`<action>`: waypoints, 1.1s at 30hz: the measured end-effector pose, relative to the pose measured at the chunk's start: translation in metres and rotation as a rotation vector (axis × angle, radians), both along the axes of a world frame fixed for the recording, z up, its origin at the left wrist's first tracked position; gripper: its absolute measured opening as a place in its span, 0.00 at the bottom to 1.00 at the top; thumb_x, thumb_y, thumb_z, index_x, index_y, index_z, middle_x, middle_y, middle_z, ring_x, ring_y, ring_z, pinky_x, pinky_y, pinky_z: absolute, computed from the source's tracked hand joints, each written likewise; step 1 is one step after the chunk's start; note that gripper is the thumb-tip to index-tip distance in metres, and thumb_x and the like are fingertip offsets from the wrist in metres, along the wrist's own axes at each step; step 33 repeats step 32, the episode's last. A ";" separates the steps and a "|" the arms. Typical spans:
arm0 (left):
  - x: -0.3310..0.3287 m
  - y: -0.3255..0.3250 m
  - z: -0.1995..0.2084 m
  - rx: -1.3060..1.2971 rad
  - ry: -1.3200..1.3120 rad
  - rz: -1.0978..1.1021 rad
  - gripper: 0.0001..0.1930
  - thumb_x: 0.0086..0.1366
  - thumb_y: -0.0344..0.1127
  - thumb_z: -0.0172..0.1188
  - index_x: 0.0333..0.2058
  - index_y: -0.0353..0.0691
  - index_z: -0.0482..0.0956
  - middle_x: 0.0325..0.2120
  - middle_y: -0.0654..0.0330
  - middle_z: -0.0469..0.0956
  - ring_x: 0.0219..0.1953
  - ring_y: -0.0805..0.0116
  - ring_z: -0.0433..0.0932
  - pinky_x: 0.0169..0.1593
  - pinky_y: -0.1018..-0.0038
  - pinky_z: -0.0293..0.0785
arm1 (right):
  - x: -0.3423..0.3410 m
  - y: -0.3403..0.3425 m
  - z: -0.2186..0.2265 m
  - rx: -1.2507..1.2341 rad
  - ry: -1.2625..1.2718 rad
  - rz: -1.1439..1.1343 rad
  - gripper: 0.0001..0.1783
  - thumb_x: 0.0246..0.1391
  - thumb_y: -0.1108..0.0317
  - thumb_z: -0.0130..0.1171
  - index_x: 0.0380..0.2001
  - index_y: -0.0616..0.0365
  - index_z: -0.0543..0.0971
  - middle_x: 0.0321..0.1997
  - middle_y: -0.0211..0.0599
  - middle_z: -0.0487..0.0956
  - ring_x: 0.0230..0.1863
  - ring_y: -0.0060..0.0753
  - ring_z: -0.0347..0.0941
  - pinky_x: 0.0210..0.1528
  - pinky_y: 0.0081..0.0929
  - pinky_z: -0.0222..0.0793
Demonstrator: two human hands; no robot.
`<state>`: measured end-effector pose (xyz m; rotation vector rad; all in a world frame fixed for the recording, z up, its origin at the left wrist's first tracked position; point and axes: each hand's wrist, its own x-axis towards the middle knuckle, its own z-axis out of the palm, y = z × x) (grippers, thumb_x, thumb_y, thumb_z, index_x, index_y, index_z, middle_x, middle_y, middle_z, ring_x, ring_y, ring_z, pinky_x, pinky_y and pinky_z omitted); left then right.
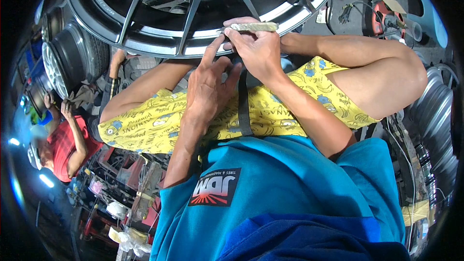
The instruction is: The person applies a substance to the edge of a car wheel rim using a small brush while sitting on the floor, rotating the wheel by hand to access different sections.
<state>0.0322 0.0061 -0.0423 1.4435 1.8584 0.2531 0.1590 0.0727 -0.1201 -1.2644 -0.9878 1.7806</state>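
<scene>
A large grey alloy wheel [193,38] with thin spokes lies in front of my knees, its near lip under my fingers. My right hand [260,54] is closed around a slim tool [256,27] with a pale, wrapped-looking handle. The tool's dark tip points left, close to the wheel's lip; its exact kind is unclear. Just to the left, my left hand [210,84] stretches its index finger to the lip beside that tip. Its thumb stands apart and the other fingers are bent, with nothing seen in them.
Another person in a red checked shirt [72,137] works at the left, near a wheel with a tire [79,50]. A red power tool [382,17] and a blue plastic piece [425,14] are at the right. Silver ribbed parts [437,125] stand by my right knee.
</scene>
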 end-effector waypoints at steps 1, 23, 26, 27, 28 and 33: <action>0.000 0.000 -0.001 -0.006 0.020 -0.004 0.13 0.68 0.38 0.71 0.30 0.35 0.80 0.71 0.50 0.70 0.41 0.39 0.87 0.44 0.50 0.83 | 0.002 -0.001 0.003 0.008 0.032 -0.033 0.09 0.66 0.70 0.66 0.45 0.64 0.86 0.35 0.38 0.89 0.33 0.26 0.89 0.34 0.22 0.81; 0.089 0.023 0.136 0.658 -1.965 -0.163 0.17 0.79 0.32 0.54 0.51 0.19 0.82 0.44 0.36 0.80 0.38 0.51 0.87 0.36 0.67 0.88 | 0.109 0.047 0.034 -0.048 -0.230 -0.223 0.26 0.77 0.48 0.55 0.35 0.61 0.82 0.31 0.40 0.85 0.26 0.23 0.79 0.32 0.22 0.72; 0.060 0.026 0.140 0.612 -1.777 -0.302 0.14 0.77 0.30 0.56 0.51 0.23 0.83 0.45 0.41 0.81 0.35 0.53 0.85 0.35 0.69 0.87 | 0.119 0.051 0.022 -0.055 -0.238 -0.210 0.24 0.77 0.50 0.55 0.36 0.61 0.82 0.31 0.39 0.84 0.27 0.24 0.79 0.32 0.22 0.73; 0.045 0.028 0.141 0.590 -1.692 -0.369 0.14 0.76 0.30 0.57 0.51 0.25 0.83 0.46 0.44 0.82 0.33 0.54 0.84 0.35 0.69 0.86 | 0.117 0.052 0.024 -0.051 -0.243 -0.195 0.24 0.77 0.50 0.55 0.36 0.60 0.82 0.31 0.38 0.84 0.27 0.24 0.79 0.32 0.22 0.73; 0.033 0.028 0.143 0.568 -1.605 -0.432 0.13 0.75 0.30 0.57 0.51 0.27 0.82 0.46 0.46 0.82 0.32 0.55 0.83 0.34 0.70 0.86 | 0.112 0.052 0.030 -0.054 -0.233 -0.175 0.24 0.77 0.49 0.55 0.35 0.59 0.81 0.32 0.37 0.84 0.27 0.24 0.78 0.32 0.22 0.73; 0.024 0.026 0.152 0.638 -1.444 -0.430 0.19 0.79 0.35 0.55 0.61 0.30 0.76 0.50 0.52 0.82 0.31 0.56 0.83 0.38 0.73 0.86 | 0.115 0.056 0.025 -0.046 -0.229 -0.217 0.25 0.76 0.47 0.56 0.34 0.57 0.81 0.33 0.37 0.84 0.27 0.22 0.77 0.32 0.22 0.73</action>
